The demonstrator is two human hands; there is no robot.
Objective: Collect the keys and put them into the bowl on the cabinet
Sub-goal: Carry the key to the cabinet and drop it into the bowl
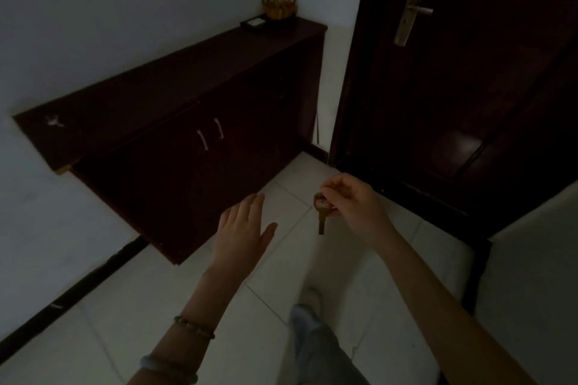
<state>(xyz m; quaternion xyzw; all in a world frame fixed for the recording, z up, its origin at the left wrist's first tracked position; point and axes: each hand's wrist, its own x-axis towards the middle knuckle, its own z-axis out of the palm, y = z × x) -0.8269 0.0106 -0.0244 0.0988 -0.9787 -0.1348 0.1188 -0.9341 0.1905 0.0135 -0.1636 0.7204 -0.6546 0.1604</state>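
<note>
A key (322,216) hangs in the air just right of the picture's centre, blade pointing down, its head with a reddish tag pinched between the thumb and fingertips of the right hand (352,206). The right forearm runs from that hand toward 5 o'clock. At 9 o'clock from the key, apart from it, the left hand (242,233) floats palm down, fingers spread and holding nothing; two bracelets (194,327) circle its forearm. Beneath both hands lies a pale tiled floor (175,300), with a trouser leg and a shoe toward 6 o'clock. At 10 o'clock from the key a long dark cabinet (175,97) stands against a white wall. On its far end, toward 12 o'clock, sits a golden bowl (279,7), with a small dark tray (254,24) just beside it. A second key (54,121) lies on the cabinet's near end. At 1 o'clock stands a dark door (463,78) with a brass handle (413,11).
</note>
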